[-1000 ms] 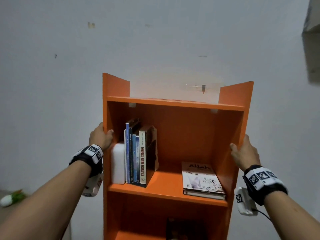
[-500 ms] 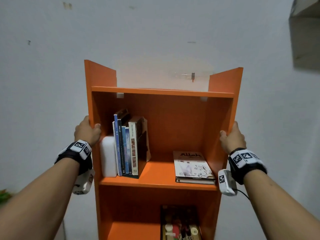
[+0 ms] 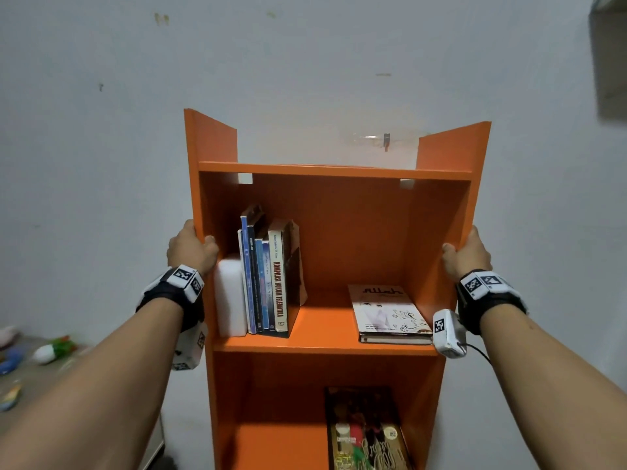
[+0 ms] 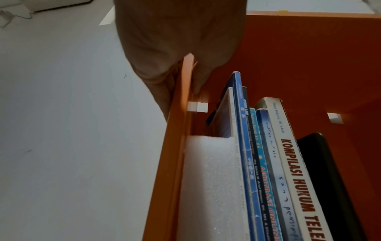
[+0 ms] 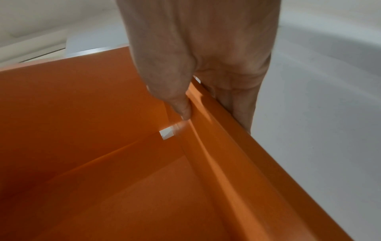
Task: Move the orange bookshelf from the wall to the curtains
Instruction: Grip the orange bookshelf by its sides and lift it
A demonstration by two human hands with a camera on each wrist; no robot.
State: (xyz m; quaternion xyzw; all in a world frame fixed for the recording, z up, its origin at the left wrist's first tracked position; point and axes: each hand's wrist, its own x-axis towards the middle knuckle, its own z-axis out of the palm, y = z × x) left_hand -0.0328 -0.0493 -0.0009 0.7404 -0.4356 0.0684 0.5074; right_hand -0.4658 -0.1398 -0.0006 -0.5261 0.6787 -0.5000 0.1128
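Observation:
The orange bookshelf [image 3: 356, 239] stands upright in front of a pale wall, centre of the head view. My left hand [image 3: 191, 249] grips its left side panel, thumb inside, fingers outside; the left wrist view shows the same pinch on the panel's edge [image 4: 183, 101]. My right hand [image 3: 466, 252] grips the right side panel [image 5: 222, 124] the same way. Several upright books [image 3: 268, 283] and a white foam block [image 3: 230, 296] stand on the middle shelf at left. A flat book [image 3: 390, 312] lies at right. No curtains are in view.
Another book [image 3: 366, 432] lies on the lower shelf. Small toys [image 3: 51, 351] are scattered on the floor at the far left. A grey box-like fixture [image 3: 610, 59] hangs on the wall at the upper right. A small hook [image 3: 386, 139] sticks out of the wall behind the shelf.
Both hands keep their grip on the side panels. The shelf sits lower and more central in view than before, and more of the lower shelf and the floor at left shows.

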